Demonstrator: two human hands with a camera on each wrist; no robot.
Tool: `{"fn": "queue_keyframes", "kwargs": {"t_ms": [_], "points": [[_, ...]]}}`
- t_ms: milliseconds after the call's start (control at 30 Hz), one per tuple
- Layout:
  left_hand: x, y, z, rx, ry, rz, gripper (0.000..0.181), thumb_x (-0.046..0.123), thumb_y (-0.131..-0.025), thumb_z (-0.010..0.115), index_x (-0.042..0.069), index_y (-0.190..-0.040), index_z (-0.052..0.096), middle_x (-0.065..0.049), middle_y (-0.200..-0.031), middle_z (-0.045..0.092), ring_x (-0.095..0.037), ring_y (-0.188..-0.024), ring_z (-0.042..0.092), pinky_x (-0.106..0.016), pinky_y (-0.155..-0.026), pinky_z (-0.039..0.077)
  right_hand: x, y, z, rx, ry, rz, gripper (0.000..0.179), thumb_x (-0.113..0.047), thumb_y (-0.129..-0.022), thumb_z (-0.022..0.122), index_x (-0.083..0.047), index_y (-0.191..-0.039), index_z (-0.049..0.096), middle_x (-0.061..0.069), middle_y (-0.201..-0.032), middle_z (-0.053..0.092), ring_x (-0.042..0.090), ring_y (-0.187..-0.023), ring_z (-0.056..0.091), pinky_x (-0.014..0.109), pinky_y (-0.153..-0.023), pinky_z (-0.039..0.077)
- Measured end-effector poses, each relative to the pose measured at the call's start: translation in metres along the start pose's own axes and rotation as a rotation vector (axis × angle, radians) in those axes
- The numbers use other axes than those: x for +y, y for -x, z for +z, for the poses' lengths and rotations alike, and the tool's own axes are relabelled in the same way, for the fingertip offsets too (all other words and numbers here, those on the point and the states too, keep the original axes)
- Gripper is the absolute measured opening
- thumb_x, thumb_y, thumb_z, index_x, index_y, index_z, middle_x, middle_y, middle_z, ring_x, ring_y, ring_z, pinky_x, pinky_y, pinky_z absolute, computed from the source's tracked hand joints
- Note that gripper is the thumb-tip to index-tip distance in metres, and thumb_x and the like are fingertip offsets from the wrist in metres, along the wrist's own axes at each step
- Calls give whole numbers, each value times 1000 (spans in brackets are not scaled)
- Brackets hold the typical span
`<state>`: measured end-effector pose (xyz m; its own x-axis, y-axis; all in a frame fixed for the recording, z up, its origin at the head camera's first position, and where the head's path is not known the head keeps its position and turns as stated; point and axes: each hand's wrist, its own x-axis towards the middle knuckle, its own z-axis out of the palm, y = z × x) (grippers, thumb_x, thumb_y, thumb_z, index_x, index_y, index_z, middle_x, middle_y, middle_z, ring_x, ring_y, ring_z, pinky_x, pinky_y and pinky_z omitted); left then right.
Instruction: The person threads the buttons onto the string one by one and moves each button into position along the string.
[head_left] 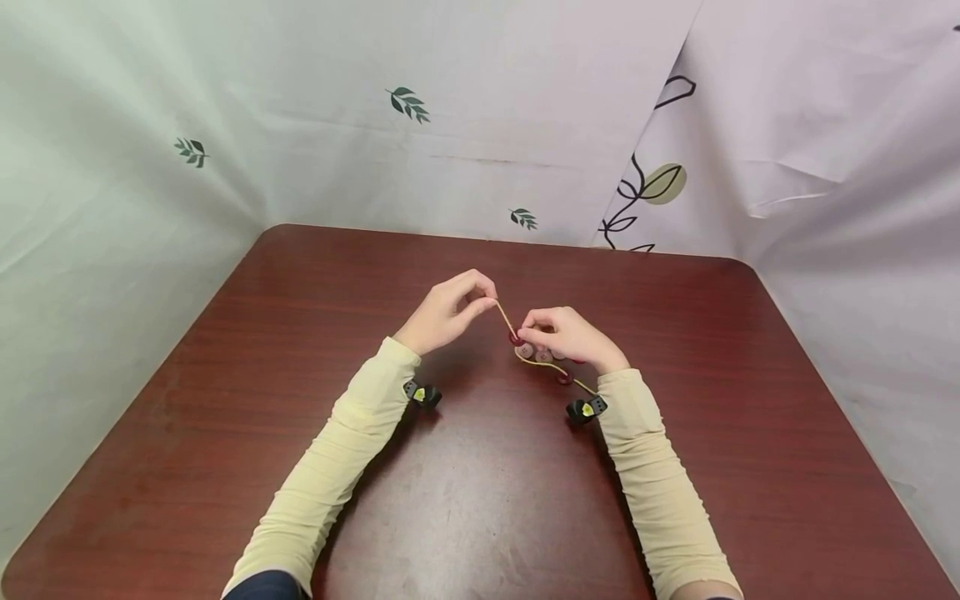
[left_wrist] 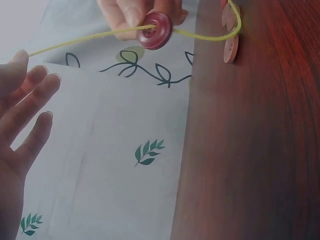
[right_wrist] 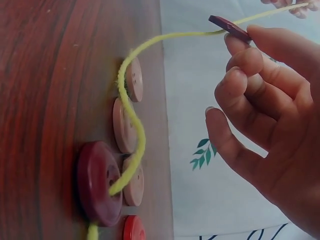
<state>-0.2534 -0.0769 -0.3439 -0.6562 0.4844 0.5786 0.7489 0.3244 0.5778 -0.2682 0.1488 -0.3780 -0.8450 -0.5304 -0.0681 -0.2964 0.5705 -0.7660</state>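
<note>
My left hand [head_left: 448,315] pinches a yellow cord [left_wrist: 85,39] between thumb and forefinger, pulling a straight length out to the left. The thumb and forefinger of my right hand [head_left: 572,335] grip a dark red button [left_wrist: 161,39] by its edge, raised above the table. Through that button runs the cord, which then droops back to the tabletop. A second dark red button [right_wrist: 90,182], also threaded on the cord, sits on the table below my right wrist.
Several pink buttons [right_wrist: 124,125] lie in a row by the cord on the brown table [head_left: 480,483]. At the end of that row is a bright red button [right_wrist: 134,230]. White leaf-printed cloth [head_left: 315,108] hangs behind and beside the table.
</note>
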Motion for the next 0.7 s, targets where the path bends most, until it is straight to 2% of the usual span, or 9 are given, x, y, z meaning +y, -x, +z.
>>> {"fn": "queue_keyframes", "kwargs": {"t_ms": [67, 333, 500, 700], "points": [[-1, 0, 0, -1, -3, -4, 7, 9, -84, 59, 4, -89, 56, -5, -82, 55, -10, -73, 49, -22, -67, 40, 1, 0, 1, -19, 10, -9, 25, -29, -87, 57, -4, -84, 62, 18, -70, 61, 35, -59, 55, 23, -46, 41], [-23, 1, 5, 16, 14, 5, 7, 12, -83, 61, 11, -88, 57, -1, -77, 56, -6, -70, 50, -25, -63, 41, 4, -1, 1, -47, 79, -33, 16, -25, -87, 56, -13, -81, 63, 15, -70, 63, 28, -61, 58, 26, -53, 45], [-23, 1, 2, 13, 40, 11, 8, 18, -84, 60, 12, -88, 56, -5, -73, 59, -12, -69, 55, -22, -62, 43, 9, -1, 0, -48, 102, -32, 14, -26, -86, 57, -16, -80, 64, 13, -66, 61, 24, -59, 57, 26, -53, 44], [-17, 0, 1, 26, 28, -6, 7, 11, -83, 61, 10, -87, 55, -10, -72, 60, -15, -68, 56, -21, -62, 43, 13, -2, -1, -53, 96, -14, 16, -29, -86, 58, -15, -79, 64, 14, -65, 60, 18, -56, 53, 26, -51, 41]]}}
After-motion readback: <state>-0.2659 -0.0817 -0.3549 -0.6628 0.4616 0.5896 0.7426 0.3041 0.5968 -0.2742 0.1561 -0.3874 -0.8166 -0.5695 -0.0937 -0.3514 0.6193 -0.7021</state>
